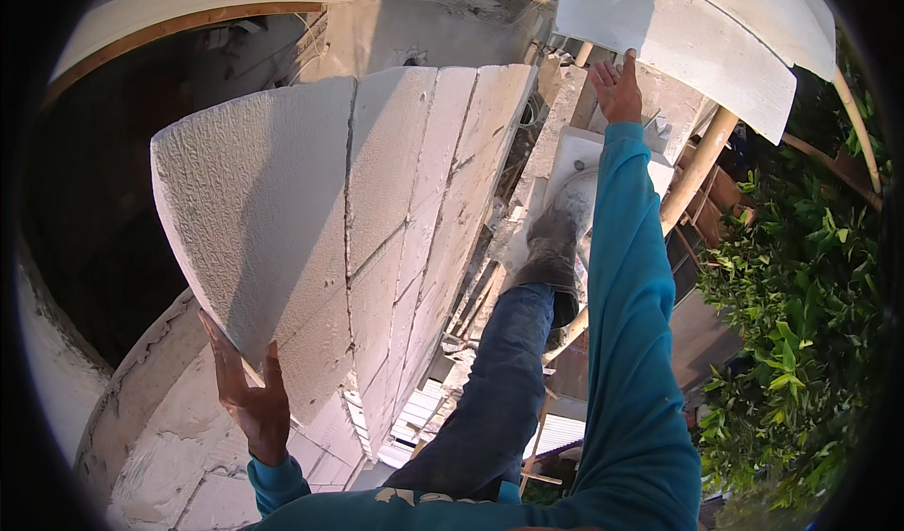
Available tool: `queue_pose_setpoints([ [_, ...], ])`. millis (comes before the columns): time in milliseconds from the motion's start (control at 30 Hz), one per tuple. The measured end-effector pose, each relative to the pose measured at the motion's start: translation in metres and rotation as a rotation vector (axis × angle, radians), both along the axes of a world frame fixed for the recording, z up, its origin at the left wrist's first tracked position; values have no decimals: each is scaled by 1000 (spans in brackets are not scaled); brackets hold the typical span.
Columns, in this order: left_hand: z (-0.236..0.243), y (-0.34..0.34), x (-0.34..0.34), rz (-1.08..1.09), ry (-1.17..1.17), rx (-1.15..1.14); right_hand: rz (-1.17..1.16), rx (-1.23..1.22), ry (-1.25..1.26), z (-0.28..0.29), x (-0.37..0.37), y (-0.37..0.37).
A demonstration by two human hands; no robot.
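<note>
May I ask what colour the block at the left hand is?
The block is off-white, best seen in the head view.

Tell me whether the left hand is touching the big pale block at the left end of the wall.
Touching. The head view shows the left hand straddling the block's lower corner, fingers and thumb against it.
</note>
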State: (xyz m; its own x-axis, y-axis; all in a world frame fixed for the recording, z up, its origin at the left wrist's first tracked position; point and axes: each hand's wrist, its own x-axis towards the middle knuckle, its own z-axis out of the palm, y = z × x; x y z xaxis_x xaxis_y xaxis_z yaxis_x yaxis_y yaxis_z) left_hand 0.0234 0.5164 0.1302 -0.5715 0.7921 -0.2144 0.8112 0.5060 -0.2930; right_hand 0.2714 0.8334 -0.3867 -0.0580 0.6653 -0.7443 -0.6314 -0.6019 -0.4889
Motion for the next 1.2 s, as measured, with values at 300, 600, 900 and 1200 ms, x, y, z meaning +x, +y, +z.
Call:
queue_pose_setpoints([
  [300,2,5,12,183,47,-49,-148,48,-45,-60,-43,39],
  [600,4,-9,6,133,32,-10,-307,55,209,-8,-25,32],
  [900,0,-6,-4,-6,-47,30,-437,-67,28,50,29,-7],
  [1200,13,-5,-2,-58,-82,25,50,-215,-615,216,263,-106],
])
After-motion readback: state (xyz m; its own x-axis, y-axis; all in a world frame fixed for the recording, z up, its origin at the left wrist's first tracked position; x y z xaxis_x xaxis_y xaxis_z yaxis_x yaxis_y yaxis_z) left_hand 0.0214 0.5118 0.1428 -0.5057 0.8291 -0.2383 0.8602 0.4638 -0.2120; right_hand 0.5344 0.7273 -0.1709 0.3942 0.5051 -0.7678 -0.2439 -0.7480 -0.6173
